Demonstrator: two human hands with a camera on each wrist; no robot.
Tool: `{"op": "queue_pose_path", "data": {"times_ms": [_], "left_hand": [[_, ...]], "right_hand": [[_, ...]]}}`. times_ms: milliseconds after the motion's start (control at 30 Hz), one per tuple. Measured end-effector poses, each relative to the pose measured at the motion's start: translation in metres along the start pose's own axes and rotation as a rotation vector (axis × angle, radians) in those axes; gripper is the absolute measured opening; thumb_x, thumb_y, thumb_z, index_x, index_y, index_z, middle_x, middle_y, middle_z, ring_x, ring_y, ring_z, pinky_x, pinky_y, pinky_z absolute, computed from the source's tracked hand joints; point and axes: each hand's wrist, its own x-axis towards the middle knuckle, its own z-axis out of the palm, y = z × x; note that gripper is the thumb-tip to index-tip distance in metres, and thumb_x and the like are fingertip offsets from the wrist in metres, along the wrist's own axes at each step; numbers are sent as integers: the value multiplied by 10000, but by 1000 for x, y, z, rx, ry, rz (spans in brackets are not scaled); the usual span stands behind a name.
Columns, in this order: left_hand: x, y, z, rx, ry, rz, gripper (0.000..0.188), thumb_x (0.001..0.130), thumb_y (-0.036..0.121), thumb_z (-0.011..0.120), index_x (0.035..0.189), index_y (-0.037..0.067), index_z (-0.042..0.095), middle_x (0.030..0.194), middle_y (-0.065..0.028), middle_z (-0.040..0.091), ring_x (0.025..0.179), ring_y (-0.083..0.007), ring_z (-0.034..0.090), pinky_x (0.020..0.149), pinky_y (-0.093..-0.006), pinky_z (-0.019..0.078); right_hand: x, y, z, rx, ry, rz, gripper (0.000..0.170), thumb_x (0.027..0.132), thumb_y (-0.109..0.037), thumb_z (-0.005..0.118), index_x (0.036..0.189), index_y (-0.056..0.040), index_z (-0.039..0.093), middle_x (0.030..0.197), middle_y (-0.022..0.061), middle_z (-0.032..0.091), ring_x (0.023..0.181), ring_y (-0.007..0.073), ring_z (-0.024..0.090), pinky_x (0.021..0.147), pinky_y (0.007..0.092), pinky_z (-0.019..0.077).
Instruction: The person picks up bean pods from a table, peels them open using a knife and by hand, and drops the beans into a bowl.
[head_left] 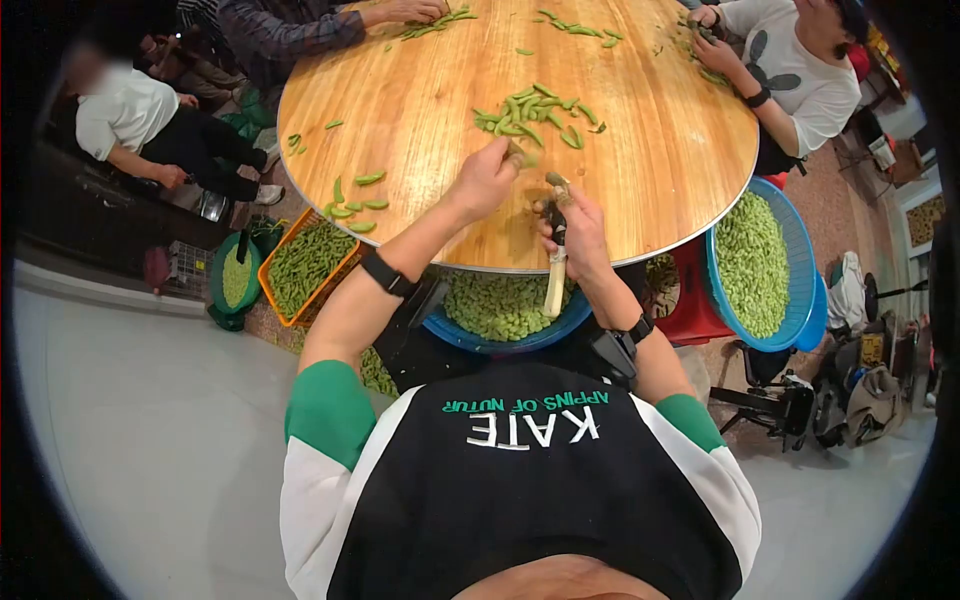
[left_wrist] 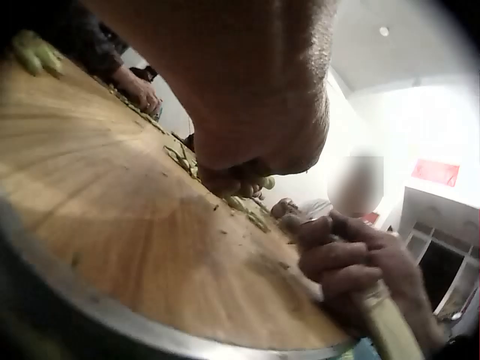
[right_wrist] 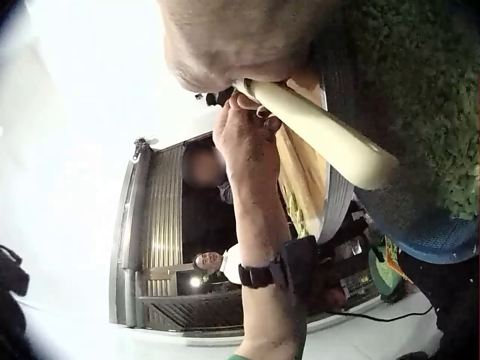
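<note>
In the head view my left hand (head_left: 484, 182) is over the wooden table, fingertips pinching something green (head_left: 528, 158), partly blurred. To its right, my right hand (head_left: 580, 232) grips a tool with a pale handle (head_left: 555, 287) that sticks out below the fist. A pile of green pods (head_left: 530, 112) lies just beyond both hands. The left wrist view has my left hand (left_wrist: 259, 142) with curled fingers around a small green piece (left_wrist: 268, 182), beside my right hand (left_wrist: 360, 270). From the right wrist, the handle (right_wrist: 322, 135) extends under my right hand (right_wrist: 232, 45), close to my left hand (right_wrist: 247, 142).
A round table (head_left: 400, 130) carries scattered pods (head_left: 352, 208) at its left. Blue baskets of shelled beans stand below its near edge (head_left: 500, 305) and at the right (head_left: 752, 265). An orange crate of pods (head_left: 312, 268) is at the left. Other people's hands work at the far side.
</note>
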Motion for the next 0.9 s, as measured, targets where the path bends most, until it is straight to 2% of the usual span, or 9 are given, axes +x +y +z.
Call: {"op": "queue_pose_path", "data": {"times_ms": [33,67,133,167,233,333,467,733,900], "left_hand": [[-9,6,-3,-199,-28,-42,98,940,101,505,958,12,540,789,-62,580,674,-139,544,616,-279,446],[-18,9,-2,-199,-26,-44,98,940,101,505,958,12,540,789,-62,580,674,-139,544,616,-279,446],[-36,15,1,-282,3,-26,90,956,101,506,949,18,539,803,7,555,703,-40,495,589,-210,410],[-42,18,1,-282,7,-33,90,956,101,506,949,18,539,803,7,555,703,-40,495,589,-210,410],[-51,28,-3,-585,5,-92,67,936,87,544,939,20,551,776,19,565,671,-27,493,564,-187,393],[-62,31,-7,-652,0,-155,51,916,49,556,941,13,581,816,-1,634,682,-42,557,571,-192,426],[-70,29,-5,-599,-25,-175,59,916,60,561,934,15,594,794,0,632,648,-37,536,540,-191,413],[-74,13,-3,-796,-26,-274,132,953,148,528,917,41,597,697,35,545,572,-34,482,496,-166,373],[-74,17,3,-818,-27,-255,140,967,148,507,904,41,572,677,41,504,572,-30,459,503,-177,366]], "right_hand": [[-1,0,1,44,-27,69,268,978,-153,428,1211,-29,477,868,107,574,576,119,480,419,220,380],[-2,0,4,44,-28,72,268,978,-153,428,1211,-29,477,868,107,574,576,119,480,419,220,380],[-4,3,12,111,-155,182,255,978,-136,408,1208,-41,465,862,99,563,572,115,465,419,219,373],[-5,4,12,111,-156,190,255,978,-136,408,1208,-41,465,862,99,563,572,115,465,419,219,373],[-6,4,10,173,-201,136,228,978,-126,403,1179,-42,468,849,88,555,564,110,458,420,217,372],[-7,3,9,131,-230,155,277,984,-161,440,1233,-49,484,843,73,550,545,95,444,417,209,364],[-6,6,8,138,-235,143,321,980,-203,469,1271,-71,496,825,65,567,525,103,445,394,214,352],[-7,2,7,126,-269,194,312,978,-177,445,1264,-62,491,818,77,572,512,108,438,390,214,343],[-8,-2,8,120,-283,236,297,980,-170,413,1242,-48,478,816,85,566,505,105,424,386,212,335]]}}
